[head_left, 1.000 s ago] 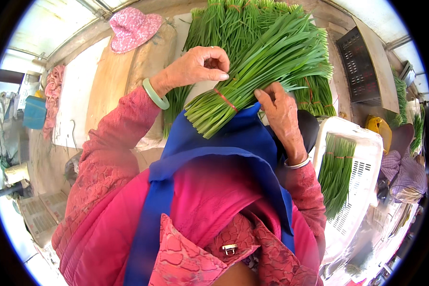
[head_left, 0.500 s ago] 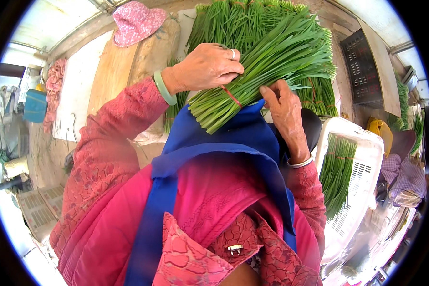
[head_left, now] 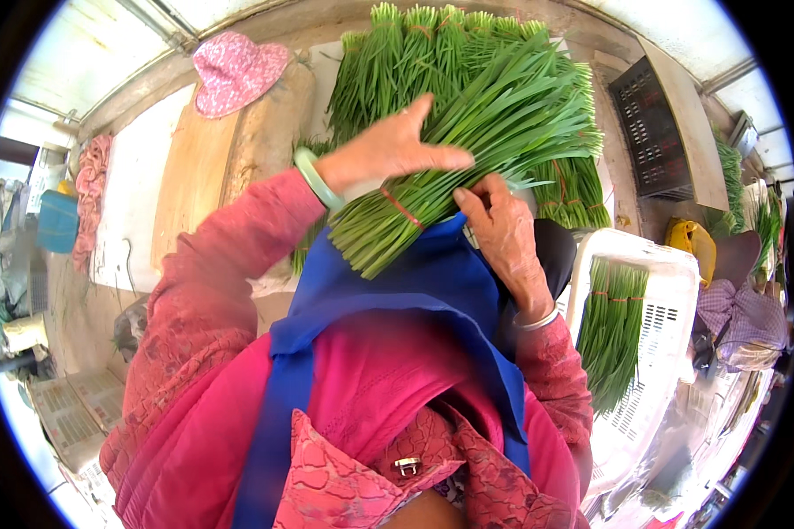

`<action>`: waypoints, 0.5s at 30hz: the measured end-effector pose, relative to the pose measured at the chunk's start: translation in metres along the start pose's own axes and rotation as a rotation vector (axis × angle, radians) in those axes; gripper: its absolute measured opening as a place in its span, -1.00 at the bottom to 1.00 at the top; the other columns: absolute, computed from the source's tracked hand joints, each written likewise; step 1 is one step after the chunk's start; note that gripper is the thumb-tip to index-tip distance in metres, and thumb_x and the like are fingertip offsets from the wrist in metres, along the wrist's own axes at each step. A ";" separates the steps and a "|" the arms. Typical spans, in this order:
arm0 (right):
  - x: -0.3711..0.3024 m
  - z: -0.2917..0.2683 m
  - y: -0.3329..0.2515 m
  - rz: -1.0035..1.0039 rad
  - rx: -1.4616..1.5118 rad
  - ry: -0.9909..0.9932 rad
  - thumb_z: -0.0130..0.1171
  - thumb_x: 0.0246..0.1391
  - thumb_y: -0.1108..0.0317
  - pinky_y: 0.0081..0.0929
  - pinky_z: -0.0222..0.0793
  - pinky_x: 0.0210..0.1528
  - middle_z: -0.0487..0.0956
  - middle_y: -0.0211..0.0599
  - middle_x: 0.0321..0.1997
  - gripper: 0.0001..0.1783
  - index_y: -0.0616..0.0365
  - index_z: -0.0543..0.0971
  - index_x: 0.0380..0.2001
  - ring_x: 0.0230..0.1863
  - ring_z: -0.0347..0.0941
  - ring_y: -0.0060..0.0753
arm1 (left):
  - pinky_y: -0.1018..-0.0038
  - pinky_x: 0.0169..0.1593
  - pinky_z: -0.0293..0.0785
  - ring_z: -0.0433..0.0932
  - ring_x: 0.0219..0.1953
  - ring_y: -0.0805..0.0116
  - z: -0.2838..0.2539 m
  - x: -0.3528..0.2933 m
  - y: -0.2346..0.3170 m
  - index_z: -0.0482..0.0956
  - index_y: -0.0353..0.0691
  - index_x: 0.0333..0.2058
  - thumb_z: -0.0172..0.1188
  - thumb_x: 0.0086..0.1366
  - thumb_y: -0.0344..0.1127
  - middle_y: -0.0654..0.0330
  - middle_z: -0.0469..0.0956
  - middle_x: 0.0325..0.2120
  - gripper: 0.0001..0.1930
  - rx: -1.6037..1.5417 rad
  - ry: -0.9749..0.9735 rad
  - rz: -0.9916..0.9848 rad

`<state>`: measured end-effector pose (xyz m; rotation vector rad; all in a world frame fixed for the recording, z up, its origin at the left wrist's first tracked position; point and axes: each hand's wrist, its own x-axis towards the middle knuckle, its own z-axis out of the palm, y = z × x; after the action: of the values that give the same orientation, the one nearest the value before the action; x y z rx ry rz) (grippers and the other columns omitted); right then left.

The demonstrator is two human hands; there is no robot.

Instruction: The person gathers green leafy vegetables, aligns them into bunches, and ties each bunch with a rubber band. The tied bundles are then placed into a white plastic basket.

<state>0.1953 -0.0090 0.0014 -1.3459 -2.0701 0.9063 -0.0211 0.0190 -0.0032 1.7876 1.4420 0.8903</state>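
A big bundle of garlic chives [head_left: 494,132] lies slantwise across my lap, on the blue apron [head_left: 370,278]. A red band [head_left: 403,208] circles it near its cut ends, which point lower left. My left hand [head_left: 397,150], a little blurred, is open over the bundle's left side, thumb and fingers spread. At the near edge, my right hand [head_left: 507,247] grips the chives between thumb and curled fingers, close to the apron's upper edge. Behind lie several more banded bundles of chives [head_left: 384,70], stacked with their pale ends away from me.
To the right stands a white plastic basket [head_left: 670,304] holding a banded chive bundle [head_left: 616,331]. A black crate [head_left: 653,128] stands at the far right. A pink hat [head_left: 238,75] rests behind a wooden board [head_left: 194,176] at the left. A yellow bag [head_left: 692,247] lies beyond the basket.
My left hand has let go of the bundle near the red band and spread its fingers. My right hand keeps its hold. The whole view has shifted slightly.
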 end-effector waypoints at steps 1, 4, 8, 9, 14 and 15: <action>0.001 -0.006 -0.001 -0.025 -0.035 0.002 0.18 0.10 0.12 -0.11 0.38 -0.38 0.55 -0.01 -0.57 -0.66 0.22 0.49 -0.46 -0.47 0.51 0.08 | 0.30 0.20 0.27 0.36 0.14 -0.08 0.007 0.001 0.008 0.09 -0.62 0.19 0.38 -0.06 0.25 -0.35 0.34 0.06 0.13 -0.094 -0.074 0.017; 0.007 -0.044 -0.010 0.006 -0.043 0.111 0.27 0.04 0.17 -0.26 0.35 -0.51 0.50 -0.10 -0.64 -0.67 0.18 0.50 -0.60 -0.61 0.47 -0.15 | 0.35 0.23 0.24 0.32 0.20 -0.08 0.014 0.005 0.025 -0.09 -0.66 0.26 0.40 -0.15 0.28 -0.38 0.26 0.14 0.31 -0.150 -0.173 -0.047; 0.037 -0.109 -0.011 -0.224 -0.194 0.404 0.19 0.08 0.36 -0.39 0.42 -0.36 0.61 -0.20 -0.39 -0.88 0.16 0.60 -0.36 -0.43 0.56 -0.28 | 0.39 0.24 0.23 0.33 0.20 -0.02 0.024 0.007 0.027 -0.13 -0.65 0.27 0.42 -0.15 0.24 -0.34 0.26 0.16 0.31 -0.060 -0.128 -0.099; 0.046 -0.117 -0.003 -0.293 -0.253 0.368 0.18 0.06 0.37 -0.36 0.44 -0.34 0.62 -0.21 -0.34 -0.88 0.14 0.61 -0.33 -0.39 0.56 -0.23 | 0.41 0.25 0.21 0.32 0.21 0.03 0.025 0.008 0.028 -0.15 -0.61 0.29 0.42 -0.13 0.21 -0.29 0.26 0.16 0.30 -0.043 -0.134 -0.117; 0.072 -0.120 0.035 -0.483 -0.525 0.210 0.13 0.06 0.40 -0.28 0.48 -0.28 0.61 -0.27 -0.30 -0.85 0.04 0.61 -0.27 -0.32 0.56 -0.14 | 0.43 0.26 0.19 0.32 0.21 0.11 0.025 0.009 0.033 -0.16 -0.56 0.31 0.43 -0.09 0.13 -0.23 0.28 0.16 0.26 -0.051 -0.157 -0.150; 0.072 -0.119 0.036 -0.477 -0.538 0.192 0.12 0.07 0.40 -0.27 0.48 -0.29 0.61 -0.27 -0.32 -0.85 0.03 0.61 -0.28 -0.33 0.56 -0.14 | 0.43 0.26 0.18 0.32 0.22 0.12 0.025 0.009 0.034 -0.16 -0.56 0.31 0.43 -0.09 0.12 -0.22 0.28 0.16 0.25 -0.054 -0.157 -0.147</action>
<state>0.2734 0.0986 0.0552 -1.0360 -2.4137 0.0129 0.0191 0.0202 0.0120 1.6495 1.4141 0.6918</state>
